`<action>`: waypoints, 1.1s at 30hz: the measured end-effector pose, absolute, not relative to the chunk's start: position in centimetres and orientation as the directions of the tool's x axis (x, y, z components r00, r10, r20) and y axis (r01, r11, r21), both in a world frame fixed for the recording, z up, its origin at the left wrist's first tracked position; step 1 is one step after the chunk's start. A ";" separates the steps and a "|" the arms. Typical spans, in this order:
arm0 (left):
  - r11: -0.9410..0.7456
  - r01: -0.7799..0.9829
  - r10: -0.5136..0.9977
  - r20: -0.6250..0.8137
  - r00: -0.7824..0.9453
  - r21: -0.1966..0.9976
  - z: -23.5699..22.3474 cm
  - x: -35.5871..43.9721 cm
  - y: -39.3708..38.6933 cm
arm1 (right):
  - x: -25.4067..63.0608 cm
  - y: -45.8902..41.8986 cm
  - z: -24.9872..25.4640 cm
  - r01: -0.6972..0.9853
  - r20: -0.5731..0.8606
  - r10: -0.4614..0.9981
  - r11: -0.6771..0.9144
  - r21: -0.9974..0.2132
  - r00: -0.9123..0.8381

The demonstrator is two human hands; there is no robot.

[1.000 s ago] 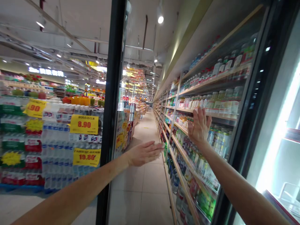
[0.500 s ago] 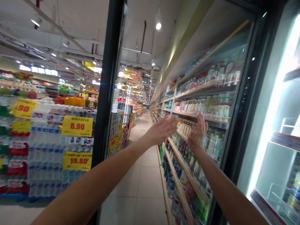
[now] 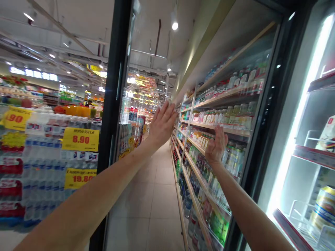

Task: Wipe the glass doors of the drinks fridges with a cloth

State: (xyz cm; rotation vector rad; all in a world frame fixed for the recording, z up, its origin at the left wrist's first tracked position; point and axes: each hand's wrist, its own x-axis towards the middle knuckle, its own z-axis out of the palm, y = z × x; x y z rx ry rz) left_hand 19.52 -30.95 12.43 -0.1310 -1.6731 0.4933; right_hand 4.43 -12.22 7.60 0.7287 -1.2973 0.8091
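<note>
A tall glass door (image 3: 146, 195) with a black frame stands open before me. My left hand (image 3: 162, 123) is raised at the glass, palm forward, with its fingers stretched out. A pale patch shows by its fingertips, and I cannot tell if it is glare or something thin under the hand. Lower and to the right, my right hand (image 3: 216, 144) is up with fingers loosely extended and nothing visible in it. Whether it touches the glass I cannot make out. Shelves of bottled drinks (image 3: 220, 118) appear behind both hands.
At right is a lit cooler with wire racks, a gold can (image 3: 324, 207) and a white carton (image 3: 328, 134). The black door edge (image 3: 111, 115) rises at left. Beyond it stand stacked water bottles (image 3: 44, 177) with yellow price signs (image 3: 80, 139). A tiled aisle (image 3: 163, 198) runs ahead.
My left hand has moved up and left, away from my right hand. The right hand has shifted slightly left. The view has turned a little to the right.
</note>
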 end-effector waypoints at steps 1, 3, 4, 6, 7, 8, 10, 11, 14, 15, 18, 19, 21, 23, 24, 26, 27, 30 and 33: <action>0.845 -0.143 0.483 0.850 -0.211 -0.515 11.5 19.7 -31.2 | 4.4 -12.2 7.6 -0.842 0.991 0.103 0.539 0.020 0.089; 0.615 0.024 0.753 0.578 -0.314 -0.788 10.0 20.1 -31.6 | 4.4 -12.3 7.7 -0.840 0.990 0.105 0.541 0.023 0.095; 0.536 0.076 0.807 0.485 -0.337 -0.841 9.9 20.3 -32.0 | 4.5 -12.3 7.7 -0.841 0.990 0.103 0.541 0.025 0.096; 0.596 0.030 0.765 0.555 -0.327 -0.803 11.0 21.0 -33.0 | 4.6 -12.3 7.7 -0.841 0.991 0.099 0.540 0.024 0.092; 0.709 -0.053 0.665 0.691 -0.283 -0.703 12.0 21.5 -33.6 | 4.7 -12.2 7.7 -0.842 0.991 0.098 0.540 0.022 0.089; 0.812 -0.135 0.535 0.817 -0.215 -0.567 12.9 22.0 -34.2 | 4.7 -12.2 7.8 -0.842 0.992 0.096 0.540 0.021 0.087; 0.923 -0.233 0.298 0.951 -0.076 -0.308 13.5 23.0 -35.1 | 4.8 -12.2 7.8 -0.841 0.992 0.094 0.540 0.018 0.082; 0.939 -0.248 0.234 0.971 -0.043 -0.238 12.7 23.4 -35.4 | 4.7 -12.2 7.8 -0.842 0.992 0.096 0.539 0.016 0.080; 0.924 -0.205 0.301 0.944 -0.134 -0.324 7.3 24.2 -35.6 | 4.7 -12.2 7.7 -0.845 0.992 0.099 0.535 0.016 0.081; 0.886 -0.161 0.397 0.891 -0.219 -0.434 5.4 24.5 -35.7 | 4.6 -12.2 7.7 -0.844 0.992 0.096 0.537 0.021 0.086; 0.773 -0.052 0.578 0.735 -0.355 -0.632 2.9 25.2 -36.7 | 4.7 -12.3 7.7 -0.836 0.992 0.094 0.548 0.020 0.085; 0.826 -0.108 0.504 0.811 -0.296 -0.552 3.2 25.4 -37.1 | 4.7 -12.3 7.7 -0.834 0.992 0.094 0.551 0.017 0.082; 0.934 -0.217 0.271 0.958 -0.090 -0.284 4.7 25.7 -37.6 | 4.7 -12.3 7.7 -0.834 0.992 0.100 0.552 0.012 0.080; 0.945 -0.222 0.238 0.971 -0.038 -0.240 5.4 25.7 -37.5 | 4.7 -12.4 7.7 -0.831 0.991 0.101 0.556 0.015 0.085; 0.909 -0.187 0.357 0.927 -0.118 -0.374 5.3 25.6 -37.2 | 4.7 -12.4 7.7 -0.829 0.991 0.101 0.559 0.017 0.089; 0.727 -0.047 0.645 0.704 -0.296 -0.685 4.4 25.4 -36.6 | 4.7 -12.4 7.7 -0.825 0.990 0.106 0.565 0.017 0.093; 0.646 0.008 0.718 0.604 -0.346 -0.763 4.0 25.2 -36.4 | 4.6 -12.4 7.7 -0.825 0.990 0.105 0.565 0.020 0.096; 0.728 -0.081 0.619 0.704 -0.347 -0.680 4.3 25.0 -36.3 | 4.6 -12.4 7.7 -0.833 0.990 0.105 0.553 0.018 0.091; 0.892 -0.246 0.340 0.922 -0.185 -0.378 5.9 24.3 -36.0 | 4.6 -12.4 7.7 -0.835 0.990 0.108 0.551 0.013 0.087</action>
